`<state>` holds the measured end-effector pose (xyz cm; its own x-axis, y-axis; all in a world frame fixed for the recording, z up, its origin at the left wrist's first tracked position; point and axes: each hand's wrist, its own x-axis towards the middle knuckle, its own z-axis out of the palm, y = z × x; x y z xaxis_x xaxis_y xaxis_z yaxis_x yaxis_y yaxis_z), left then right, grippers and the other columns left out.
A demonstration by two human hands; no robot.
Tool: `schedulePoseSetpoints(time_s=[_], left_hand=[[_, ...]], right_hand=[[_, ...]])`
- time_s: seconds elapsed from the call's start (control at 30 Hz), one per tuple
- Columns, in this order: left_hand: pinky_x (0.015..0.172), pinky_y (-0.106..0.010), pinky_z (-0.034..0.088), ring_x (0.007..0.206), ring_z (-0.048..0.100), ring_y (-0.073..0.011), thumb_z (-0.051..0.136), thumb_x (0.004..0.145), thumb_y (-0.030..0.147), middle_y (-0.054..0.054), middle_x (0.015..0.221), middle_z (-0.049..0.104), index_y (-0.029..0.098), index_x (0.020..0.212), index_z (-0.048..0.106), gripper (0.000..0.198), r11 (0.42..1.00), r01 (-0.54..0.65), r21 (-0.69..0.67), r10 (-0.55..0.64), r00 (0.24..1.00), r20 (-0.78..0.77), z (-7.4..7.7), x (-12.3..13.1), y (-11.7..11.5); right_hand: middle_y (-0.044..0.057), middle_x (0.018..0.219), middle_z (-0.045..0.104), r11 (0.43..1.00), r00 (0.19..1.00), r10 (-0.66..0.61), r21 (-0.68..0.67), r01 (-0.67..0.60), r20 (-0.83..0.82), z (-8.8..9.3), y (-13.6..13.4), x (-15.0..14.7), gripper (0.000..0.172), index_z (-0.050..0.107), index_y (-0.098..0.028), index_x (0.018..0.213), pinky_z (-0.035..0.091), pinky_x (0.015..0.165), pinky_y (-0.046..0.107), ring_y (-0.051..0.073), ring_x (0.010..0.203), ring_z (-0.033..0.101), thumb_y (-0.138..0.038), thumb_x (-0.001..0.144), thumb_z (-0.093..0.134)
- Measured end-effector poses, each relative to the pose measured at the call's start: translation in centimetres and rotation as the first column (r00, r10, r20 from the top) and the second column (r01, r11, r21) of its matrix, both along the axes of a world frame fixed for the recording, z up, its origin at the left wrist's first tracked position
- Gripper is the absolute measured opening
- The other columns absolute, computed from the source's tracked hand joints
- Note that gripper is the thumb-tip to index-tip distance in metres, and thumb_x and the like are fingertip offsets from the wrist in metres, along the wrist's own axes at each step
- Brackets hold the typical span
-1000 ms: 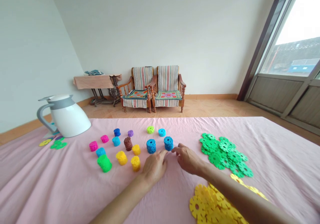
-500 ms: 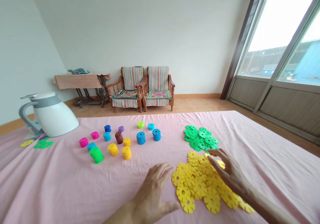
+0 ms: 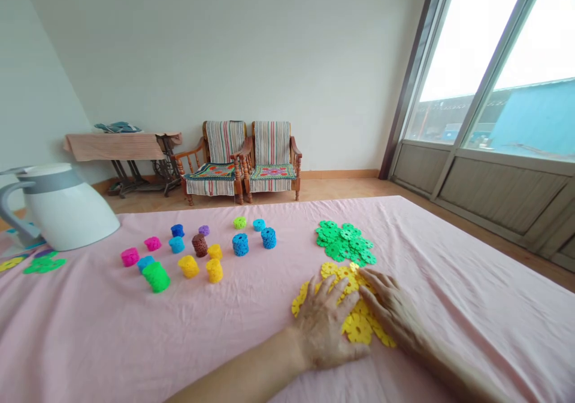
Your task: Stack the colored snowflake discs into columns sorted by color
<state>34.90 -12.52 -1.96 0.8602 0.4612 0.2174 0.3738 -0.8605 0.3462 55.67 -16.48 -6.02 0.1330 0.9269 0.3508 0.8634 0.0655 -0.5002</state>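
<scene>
Notched yellow plastic discs (image 3: 358, 329) lie in a loose pile on the pink cloth. My left hand (image 3: 327, 325) rests over the near left part of the pile, fingers spread, hiding many discs. Along the pile's right side lies my right hand (image 3: 390, 302), its fingers stretched out and touching the discs. Neither hand grips a disc. Just beyond the yellow pile is a flat heap of similar green discs (image 3: 345, 242), which the hands do not touch.
Several stacks stand to the left, among them a green stack (image 3: 156, 277), a brown stack (image 3: 200, 245) and a blue stack (image 3: 240, 244). A white jug (image 3: 67, 211) stands at the far left near loose discs (image 3: 45, 264). Two armchairs (image 3: 273, 157) are beyond the table (image 3: 242, 343).
My left hand has moved right and onto the yellow discs. My right hand has come down against their right side. The pile is more compact. The view has turned slightly right.
</scene>
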Motion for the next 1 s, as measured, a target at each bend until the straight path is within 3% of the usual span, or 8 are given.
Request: schedulePoseSetpoints(time_s=[0.2, 0.43, 0.63, 0.8, 1.0], left_hand=[[0.107, -0.056, 0.025, 0.129, 0.035, -0.0338, 0.054, 0.081, 0.057, -0.011, 0.141, 0.041, 0.022, 0.126, 0.048, 0.058, 0.998, -0.044, 0.047, 0.042, 0.998, 0.049, -0.5, -1.5, 0.0], [0.108, -0.049, 0.029, 0.128, 0.038, -0.031, 0.06, 0.081, 0.045, -0.012, 0.139, 0.044, 0.021, 0.124, 0.049, 0.051, 0.994, -0.101, 0.048, 0.098, 0.994, 0.053, -0.6, -6.0, 0.5], [0.109, -0.048, 0.029, 0.13, 0.035, -0.0302, 0.061, 0.082, 0.041, -0.013, 0.141, 0.041, 0.02, 0.129, 0.046, 0.054, 0.984, -0.174, 0.042, 0.172, 0.984, 0.045, -0.5, -10.6, 1.1], [0.11, -0.044, 0.03, 0.129, 0.037, -0.0271, 0.067, 0.075, 0.028, -0.011, 0.138, 0.045, 0.021, 0.129, 0.047, 0.058, 0.973, -0.232, -0.006, 0.231, 0.97, 0.071, -0.3, -13.8, 0.7], [0.107, -0.041, 0.035, 0.123, 0.042, -0.0261, 0.071, 0.072, 0.036, -0.008, 0.13, 0.05, 0.024, 0.123, 0.049, 0.057, 0.953, -0.289, -0.086, 0.299, 0.945, 0.133, 0.1, -15.7, 0.6]], right_hand=[[0.007, 0.12, 0.06, 0.998, 0.995, 0.06, 0.023, -0.059, -0.076, 0.8, 0.6, -3.0, 0.038, 0.057, -0.024, 0.121, 0.042, 0.097, 0.042, 0.023, 0.11, 0.052, -0.043, 0.091, 0.042], [0.008, 0.112, 0.062, 0.994, 0.987, 0.107, 0.033, -0.104, -0.118, 1.6, 2.0, -8.4, 0.031, 0.058, -0.021, 0.114, 0.041, 0.095, 0.039, 0.023, 0.105, 0.053, -0.036, 0.09, 0.045], [0.009, 0.105, 0.063, 0.98, 0.971, 0.198, 0.004, -0.2, -0.132, 2.0, 3.9, -13.9, 0.027, 0.06, -0.02, 0.109, 0.041, 0.091, 0.037, 0.022, 0.099, 0.054, -0.032, 0.093, 0.041], [0.008, 0.102, 0.063, 0.962, 0.943, 0.27, 0.023, -0.271, -0.195, 2.1, 4.1, -17.8, 0.023, 0.059, -0.022, 0.107, 0.041, 0.088, 0.036, 0.023, 0.097, 0.054, -0.03, 0.093, 0.042], [0.007, 0.107, 0.062, 0.933, 0.894, 0.359, 0.066, -0.355, -0.267, 2.9, 4.8, -19.2, 0.025, 0.057, -0.023, 0.111, 0.042, 0.091, 0.035, 0.021, 0.102, 0.054, -0.031, 0.093, 0.041]])
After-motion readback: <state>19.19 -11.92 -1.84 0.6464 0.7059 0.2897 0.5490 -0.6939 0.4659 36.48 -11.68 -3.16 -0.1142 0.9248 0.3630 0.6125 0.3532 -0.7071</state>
